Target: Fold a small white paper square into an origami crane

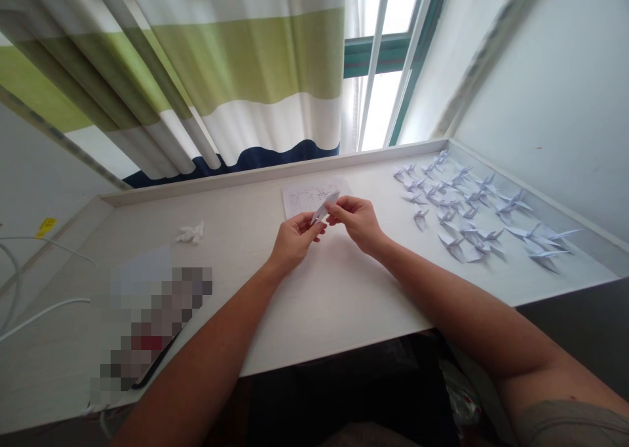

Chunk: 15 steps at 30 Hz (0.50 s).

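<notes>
A small piece of folded white paper [325, 206] is held up between my two hands over the middle of the desk. My left hand [295, 240] pinches its lower end between thumb and fingers. At its upper right, my right hand [357, 221] grips the edge with thumb and forefinger. Just behind the hands a sheet of paper with print or writing [298, 200] lies flat, partly covered by them. Several folded white paper cranes [449, 201] stand in a loose group on the desk to the right of my right hand.
The white desk [236, 224] has a raised back rim. A crumpled tissue [190, 233] lies at the left, and a blurred-out dark-edged device [157, 342] sits near the front left. White cables [49, 312] run along the left side. A striped curtain [246, 60] hangs behind.
</notes>
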Motion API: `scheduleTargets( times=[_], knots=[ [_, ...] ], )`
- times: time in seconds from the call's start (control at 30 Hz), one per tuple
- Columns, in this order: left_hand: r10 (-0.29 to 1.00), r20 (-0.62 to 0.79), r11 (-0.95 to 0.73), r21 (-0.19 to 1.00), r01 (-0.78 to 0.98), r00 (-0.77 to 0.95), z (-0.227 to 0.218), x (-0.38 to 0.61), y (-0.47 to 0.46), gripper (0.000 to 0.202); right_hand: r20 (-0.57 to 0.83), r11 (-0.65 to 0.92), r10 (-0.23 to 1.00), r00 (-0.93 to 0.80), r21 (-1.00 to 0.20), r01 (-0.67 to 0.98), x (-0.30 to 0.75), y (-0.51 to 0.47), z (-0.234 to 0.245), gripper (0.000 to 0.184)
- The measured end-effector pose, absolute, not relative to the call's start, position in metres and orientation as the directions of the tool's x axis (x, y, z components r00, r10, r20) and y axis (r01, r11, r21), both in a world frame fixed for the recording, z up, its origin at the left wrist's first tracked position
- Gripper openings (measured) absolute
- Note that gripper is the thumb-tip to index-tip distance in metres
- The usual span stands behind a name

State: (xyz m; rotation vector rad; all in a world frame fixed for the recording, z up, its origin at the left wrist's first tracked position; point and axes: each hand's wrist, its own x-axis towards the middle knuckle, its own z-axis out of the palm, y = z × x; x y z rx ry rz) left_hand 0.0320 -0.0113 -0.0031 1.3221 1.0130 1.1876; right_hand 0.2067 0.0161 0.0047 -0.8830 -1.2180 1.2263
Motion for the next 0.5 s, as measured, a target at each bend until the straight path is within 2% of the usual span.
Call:
scheduleTargets(
  times=[0.27, 0.5],
  knots=[
    [0.962, 0.27, -0.272, 0.961, -0.041, -0.043, -0.0029, 0.0329, -0.01, 0.034, 0.112, 0.091, 0.992, -0.064, -0.96, -0.266, 0.2039, 0.0146, 0.0075, 0.041],
    [0.945, 0.32, -0.323, 0.945, -0.041, -0.075, -0.0008, 0.0314, -0.0104, 0.02, 0.028, -0.001, 0.997, -0.078, -0.938, -0.347, 0.2036, 0.0165, 0.0055, 0.045]
  ],
)
